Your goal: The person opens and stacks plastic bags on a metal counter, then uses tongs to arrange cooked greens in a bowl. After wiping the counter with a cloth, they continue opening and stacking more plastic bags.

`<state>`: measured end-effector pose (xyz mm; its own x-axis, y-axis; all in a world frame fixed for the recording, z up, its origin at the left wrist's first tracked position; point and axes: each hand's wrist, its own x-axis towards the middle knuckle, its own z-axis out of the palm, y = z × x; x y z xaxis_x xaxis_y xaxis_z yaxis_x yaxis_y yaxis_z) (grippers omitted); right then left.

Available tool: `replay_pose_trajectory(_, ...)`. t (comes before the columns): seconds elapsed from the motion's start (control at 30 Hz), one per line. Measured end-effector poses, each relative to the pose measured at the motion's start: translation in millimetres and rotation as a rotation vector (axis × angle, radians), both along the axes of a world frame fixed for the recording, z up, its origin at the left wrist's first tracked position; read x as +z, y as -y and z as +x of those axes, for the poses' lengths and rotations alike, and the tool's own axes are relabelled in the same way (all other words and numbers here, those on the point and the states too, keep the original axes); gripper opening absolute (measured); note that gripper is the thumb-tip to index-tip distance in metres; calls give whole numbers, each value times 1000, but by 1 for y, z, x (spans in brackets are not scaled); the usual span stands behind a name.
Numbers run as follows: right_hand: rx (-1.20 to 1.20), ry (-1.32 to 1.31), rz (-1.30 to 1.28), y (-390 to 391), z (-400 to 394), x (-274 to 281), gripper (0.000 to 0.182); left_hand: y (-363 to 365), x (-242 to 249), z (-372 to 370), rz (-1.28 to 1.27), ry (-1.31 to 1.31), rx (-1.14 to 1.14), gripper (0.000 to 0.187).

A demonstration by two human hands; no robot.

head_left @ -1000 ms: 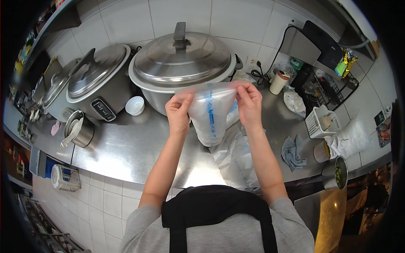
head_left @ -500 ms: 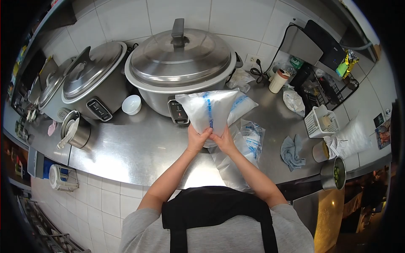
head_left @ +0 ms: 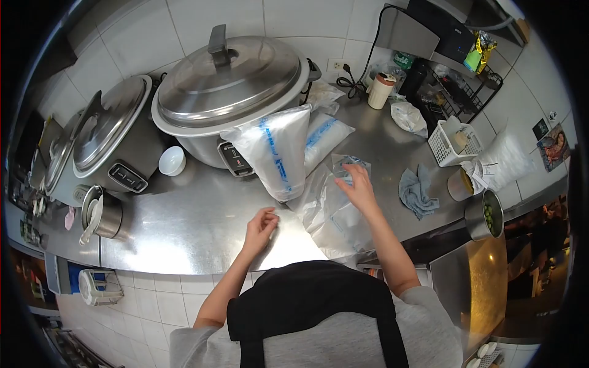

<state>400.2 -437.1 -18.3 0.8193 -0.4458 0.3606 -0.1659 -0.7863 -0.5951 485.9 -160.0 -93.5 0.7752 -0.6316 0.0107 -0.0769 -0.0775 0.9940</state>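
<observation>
My left hand [head_left: 262, 230] hovers over the steel counter with loosely bent fingers and holds nothing. My right hand [head_left: 358, 189] is open, thumb and fingers spread, over clear plastic bags [head_left: 328, 214] lying flat on the counter. Between and beyond both hands, a filled plastic bag [head_left: 274, 153] with blue print stands upright against the front of a large rice cooker [head_left: 230, 80]. A second filled bag [head_left: 324, 140] with blue print lies just behind it to the right.
Left of the large cooker are another rice cooker [head_left: 116, 132], a white bowl [head_left: 172, 161] and a steel pot [head_left: 109, 211]. To the right lie a blue-grey cloth [head_left: 418, 191], a white basket [head_left: 438, 146] and a pot with green fruit [head_left: 472, 214]. The counter's front edge runs before me.
Both hands have let go of the filled bag, which now stands against the cooker. My left hand has drawn back left; my right hand has moved right over the flat bags. The view has shifted.
</observation>
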Motion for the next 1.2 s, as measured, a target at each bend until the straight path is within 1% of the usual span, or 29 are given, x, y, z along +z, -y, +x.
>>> replay_pose_trajectory(0.03,0,-5,0,1,-2,-8,35,0,0,-4,29,-43,-109,35)
replay_pose_trajectory(0.07,66,-17,4,0,-2,-10,27,8,12,-10,56,-8,-178,31)
replay_pose_trajectory(0.1,134,-28,7,-2,-1,-10,19,16,31,-16,74,71,-236,32)
replay_pose_trajectory(0.13,137,-28,4,-6,-2,-4,19,24,50,-20,98,200,-250,41)
replay_pose_trajectory(0.17,198,-2,66,-15,-5,10,15,31,69,-23,123,329,-265,50)
replay_pose_trajectory(0.2,258,24,129,-22,-8,24,12,40,89,-27,122,329,-266,50)
replay_pose_trajectory(0.23,254,21,131,-28,-13,38,12,48,108,-31,29,515,-221,62)
replay_pose_trajectory(0.27,410,-65,256,-33,-19,53,12,57,117,-33,-67,700,-177,74)
replay_pose_trajectory(0.3,561,-151,383,-38,-25,65,11,66,119,-34,-69,696,-186,74)
replay_pose_trajectory(0.37,567,-174,390,-47,-35,82,11,82,120,-39,-30,754,-309,92)
replay_pose_trajectory(0.4,590,-195,390,-48,-38,86,11,90,117,-44,-62,703,-284,76)
replay_pose_trajectory(0.43,584,-189,385,-45,-41,82,11,93,111,-42,-67,709,-289,76)
replay_pose_trajectory(0.5,519,-145,583,-36,-46,72,16,98,98,-40,108,256,-484,45)
replay_pose_trajectory(0.53,521,-145,581,-32,-50,69,16,97,90,-44,40,65,-441,19)
replay_pose_trajectory(0.57,451,-74,494,-28,-53,69,22,94,90,-44,38,68,-437,19)
replay_pose_trajectory(0.6,380,-5,409,-25,-56,68,27,87,90,-42,-84,53,-352,17)
replay_pose_trajectory(0.63,383,-7,411,-19,-59,60,27,80,90,-39,-204,36,-268,15)
replay_pose_trajectory(0.7,506,-92,897,-9,-63,33,37,58,122,-29,-167,3,-112,16)
replay_pose_trajectory(0.73,509,-92,898,-10,-62,23,37,48,125,-21,-202,0,-53,17)
replay_pose_trajectory(0.8,552,-121,1151,-16,-56,8,36,28,129,-8,-237,3,21,17)
replay_pose_trajectory(0.87,609,-183,1189,-29,-45,0,35,7,131,-1,-277,-102,173,17)
replay_pose_trajectory(0.9,655,-239,1224,-38,-38,-3,34,-2,128,3,-275,-98,193,17)
replay_pose_trajectory(0.93,660,-244,1218,-49,-31,-4,29,-10,122,7,-308,-116,254,17)
replay_pose_trajectory(0.97,678,-256,1218,-59,-24,-11,29,-17,118,9,-341,-133,315,16)
replay_pose_trajectory(1.0,647,-298,1319,-67,-17,-20,25,-23,116,10,-396,-170,363,16)
replay_pose_trajectory(1.03,611,-341,1419,-76,-11,-28,21,-30,111,11,-397,-166,383,16)
replay_pose_trajectory(1.07,597,-276,1431,-86,-6,-29,12,-39,106,13,-405,-161,424,15)
replay_pose_trajectory(1.13,593,-266,1396,-93,4,-29,9,-57,91,19,-418,-150,495,15)
replay_pose_trajectory(1.2,586,-252,1363,-99,13,-24,7,-68,91,25,-146,289,668,16)
